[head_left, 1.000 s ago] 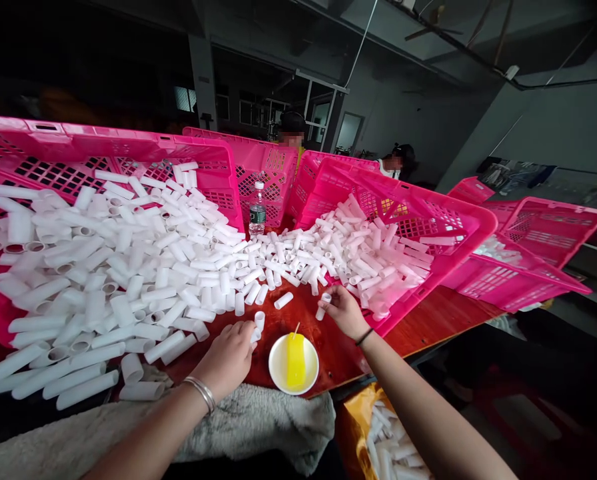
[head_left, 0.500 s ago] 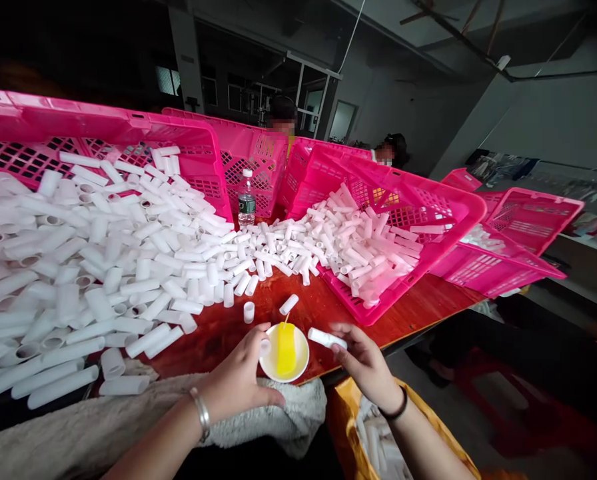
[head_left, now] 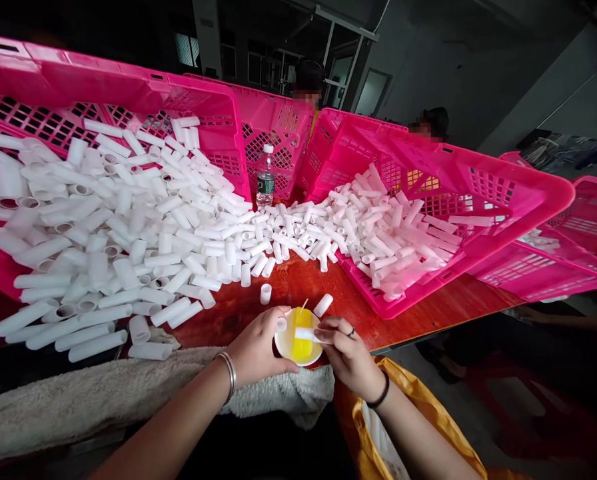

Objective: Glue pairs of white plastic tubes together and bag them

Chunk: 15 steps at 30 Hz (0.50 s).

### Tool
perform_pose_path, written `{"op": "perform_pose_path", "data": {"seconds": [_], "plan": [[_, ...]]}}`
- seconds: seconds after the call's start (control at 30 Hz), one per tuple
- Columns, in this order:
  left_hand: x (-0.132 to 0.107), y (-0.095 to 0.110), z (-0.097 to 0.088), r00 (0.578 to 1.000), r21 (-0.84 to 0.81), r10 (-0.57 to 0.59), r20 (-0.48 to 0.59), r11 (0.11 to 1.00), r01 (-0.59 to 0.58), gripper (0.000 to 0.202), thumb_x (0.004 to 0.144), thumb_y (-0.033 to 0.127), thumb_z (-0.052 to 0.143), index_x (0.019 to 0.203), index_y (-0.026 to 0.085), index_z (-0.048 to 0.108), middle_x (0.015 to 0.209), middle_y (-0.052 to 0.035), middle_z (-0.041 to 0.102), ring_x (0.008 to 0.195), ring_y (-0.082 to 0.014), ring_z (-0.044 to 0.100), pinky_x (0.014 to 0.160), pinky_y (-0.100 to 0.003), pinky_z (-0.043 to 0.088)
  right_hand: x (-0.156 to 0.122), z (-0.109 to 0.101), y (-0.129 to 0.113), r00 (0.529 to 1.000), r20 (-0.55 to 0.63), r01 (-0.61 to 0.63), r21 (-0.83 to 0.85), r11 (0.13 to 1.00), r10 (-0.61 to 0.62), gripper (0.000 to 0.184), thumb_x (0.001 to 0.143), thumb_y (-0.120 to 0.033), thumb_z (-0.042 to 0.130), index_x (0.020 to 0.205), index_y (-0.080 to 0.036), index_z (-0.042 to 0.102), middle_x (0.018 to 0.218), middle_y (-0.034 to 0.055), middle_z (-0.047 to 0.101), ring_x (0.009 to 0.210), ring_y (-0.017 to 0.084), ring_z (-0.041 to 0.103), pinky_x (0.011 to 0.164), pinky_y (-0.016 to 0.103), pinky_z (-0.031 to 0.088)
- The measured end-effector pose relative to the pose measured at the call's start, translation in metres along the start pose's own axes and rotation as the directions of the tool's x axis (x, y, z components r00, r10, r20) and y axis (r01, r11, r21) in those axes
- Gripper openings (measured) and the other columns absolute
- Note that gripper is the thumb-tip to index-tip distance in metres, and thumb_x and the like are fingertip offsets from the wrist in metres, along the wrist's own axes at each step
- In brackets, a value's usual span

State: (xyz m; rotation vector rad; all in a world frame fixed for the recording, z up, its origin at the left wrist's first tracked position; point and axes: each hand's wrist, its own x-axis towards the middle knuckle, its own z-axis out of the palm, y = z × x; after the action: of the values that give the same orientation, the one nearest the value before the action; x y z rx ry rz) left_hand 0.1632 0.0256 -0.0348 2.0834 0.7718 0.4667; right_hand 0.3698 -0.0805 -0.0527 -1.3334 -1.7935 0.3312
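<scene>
My left hand [head_left: 258,348], a silver bangle on its wrist, curls round a short white plastic tube [head_left: 281,325] seen nearly end-on. Its thumb lies along the near side of a small white bowl [head_left: 281,343]. In the bowl sits a flat yellow block [head_left: 302,350], with a thin pale stick rising from its far end. Between the fingers of my right hand [head_left: 347,353] is another white tube [head_left: 308,335], lying across the bowl over the yellow block. Whether that tube touches the block I cannot tell. Beyond the bowl, a loose tube [head_left: 323,305] lies on the red tabletop.
A big heap of white tubes [head_left: 128,233] spills from a pink crate [head_left: 178,87] at left. Another pink crate [head_left: 508,180] lies tipped at right, tubes inside. A water bottle [head_left: 265,179] stands between. Grey cloth [head_left: 178,387] lines the near edge; a yellow sack [head_left: 413,393] hangs below.
My right hand has moved left, bringing its tube from beside the bowl to over the yellow block. My left hand keeps its tube beside the bowl. The camera view has shifted.
</scene>
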Motion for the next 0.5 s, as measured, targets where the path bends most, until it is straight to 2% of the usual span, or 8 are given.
{"op": "perform_pose_path", "data": {"seconds": [0.07,0.13,0.23,0.3,0.43,0.5], "plan": [[0.0007,-0.0007,0.0000,1.000,-0.004,0.006,-0.005,1.000,-0.006,0.084,0.050,0.028,0.086,0.122,0.022,0.042,0.132,-0.0112,0.050,0.119,-0.0283,0.050,0.103,-0.044,0.040,-0.0010,-0.0021,-0.0005,0.993,0.036,-0.116,0.077,0.990,0.114,0.032,0.091,-0.023,0.052,0.123,-0.021,0.054,0.111,0.0112,0.062,0.103,0.022,0.060,0.087,0.038,0.052],[0.0011,-0.0006,-0.0004,1.000,-0.006,0.012,-0.002,1.000,-0.012,0.085,0.049,0.029,0.087,0.121,0.023,0.042,0.132,-0.0106,0.050,0.119,-0.0288,0.050,0.102,-0.044,0.040,-0.0016,-0.0030,-0.0001,0.986,0.042,-0.165,0.077,0.983,0.162,0.033,0.092,-0.025,0.052,0.124,-0.021,0.052,0.108,0.0106,0.063,0.100,0.022,0.062,0.086,0.037,0.053],[0.0011,0.0000,-0.0006,1.000,-0.001,0.016,0.003,1.000,-0.016,0.086,0.048,0.030,0.088,0.121,0.024,0.043,0.132,-0.0094,0.050,0.119,-0.0291,0.050,0.102,-0.044,0.041,-0.0022,-0.0023,0.0025,0.999,-0.013,-0.051,-0.003,0.999,0.051,0.020,0.091,-0.021,0.052,0.108,-0.022,0.062,0.101,0.0096,0.062,0.097,0.021,0.061,0.084,0.036,0.052],[0.0009,-0.0002,-0.0002,1.000,-0.005,0.011,0.001,1.000,-0.011,0.085,0.049,0.030,0.087,0.121,0.024,0.043,0.132,-0.0093,0.050,0.119,-0.0292,0.051,0.102,-0.044,0.041,-0.0027,-0.0013,0.0040,0.999,-0.031,0.012,0.007,1.000,-0.011,0.018,0.090,-0.019,0.053,0.105,-0.023,0.061,0.102,0.0093,0.059,0.098,0.022,0.059,0.085,0.037,0.051],[0.0011,-0.0022,0.0015,1.000,-0.014,0.017,-0.008,1.000,-0.017,0.085,0.049,0.030,0.087,0.122,0.024,0.043,0.131,-0.0097,0.051,0.118,-0.0294,0.050,0.102,-0.045,0.041,-0.0045,0.0004,0.0037,0.996,-0.022,-0.079,0.098,0.992,0.081,0.028,0.090,-0.019,0.054,0.118,-0.024,0.052,0.107,0.0089,0.060,0.100,0.021,0.059,0.086,0.037,0.051],[0.0014,-0.0030,0.0022,0.999,-0.004,0.033,-0.014,0.999,-0.034,0.086,0.049,0.030,0.087,0.123,0.024,0.042,0.131,-0.0090,0.051,0.119,-0.0291,0.050,0.102,-0.045,0.040,-0.0047,0.0016,0.0039,0.998,-0.035,-0.055,0.055,0.997,0.057,0.025,0.090,-0.017,0.052,0.113,-0.025,0.056,0.104,0.0084,0.060,0.097,0.021,0.059,0.084,0.036,0.051]]}}
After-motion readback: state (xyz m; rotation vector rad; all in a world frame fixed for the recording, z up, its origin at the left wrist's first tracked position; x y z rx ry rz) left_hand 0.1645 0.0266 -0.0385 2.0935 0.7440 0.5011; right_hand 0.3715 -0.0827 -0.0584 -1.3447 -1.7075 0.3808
